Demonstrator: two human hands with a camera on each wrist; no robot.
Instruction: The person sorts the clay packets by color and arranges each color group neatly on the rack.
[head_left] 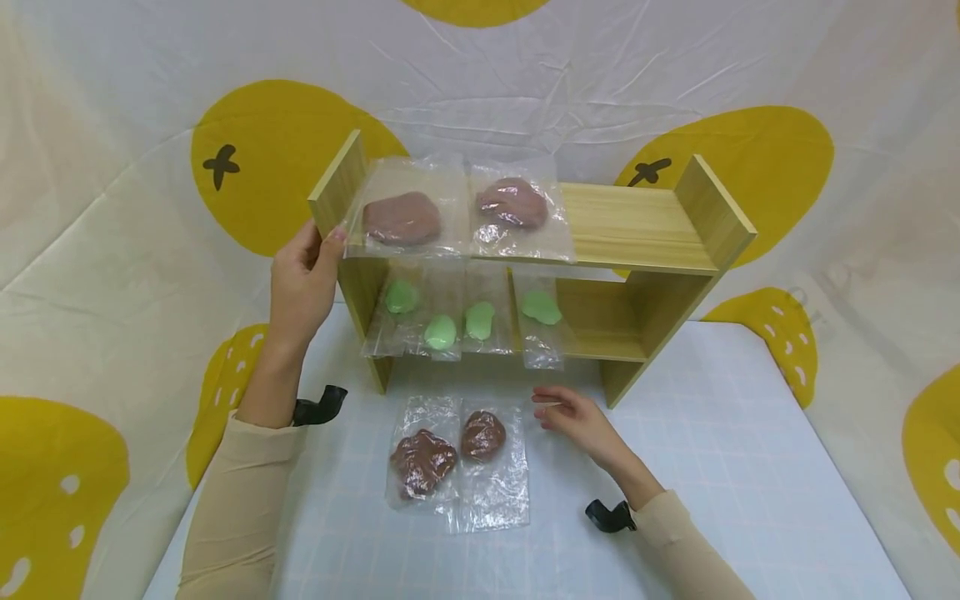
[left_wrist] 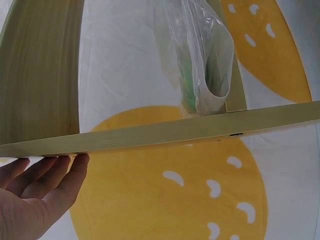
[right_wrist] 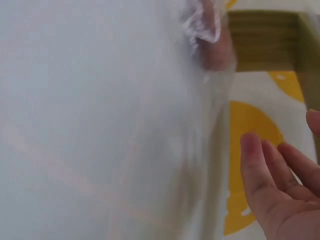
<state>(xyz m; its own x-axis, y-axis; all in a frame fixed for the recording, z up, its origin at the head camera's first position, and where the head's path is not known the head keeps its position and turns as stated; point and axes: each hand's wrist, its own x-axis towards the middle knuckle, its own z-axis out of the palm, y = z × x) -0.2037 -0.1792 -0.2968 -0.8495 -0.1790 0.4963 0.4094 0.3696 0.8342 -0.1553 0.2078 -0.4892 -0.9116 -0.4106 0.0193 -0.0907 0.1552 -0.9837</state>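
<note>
My left hand (head_left: pixel 303 279) holds the left side panel of a two-tier wooden shelf (head_left: pixel 637 225). Its thumb lies over the front edge near a bag's corner, and in the left wrist view the fingertips (left_wrist: pixel 82 159) touch the panel's outer face. Above the table, right of two clear bags with brown lumps (head_left: pixel 423 462) (head_left: pixel 483 436), my right hand (head_left: pixel 573 419) has loosely bent fingers and holds nothing. Two bags with pinkish-brown lumps (head_left: pixel 402 219) (head_left: pixel 513 202) lie on the upper tier. Several bags with green lumps (head_left: pixel 542 307) sit on the lower tier.
A pale checked cloth (head_left: pixel 750 467) covers the table. Behind the shelf hangs a white sheet (head_left: pixel 525 92) with yellow shapes. The bags' lower edges stick out past the front of both tiers. A black strap end hangs from each wrist.
</note>
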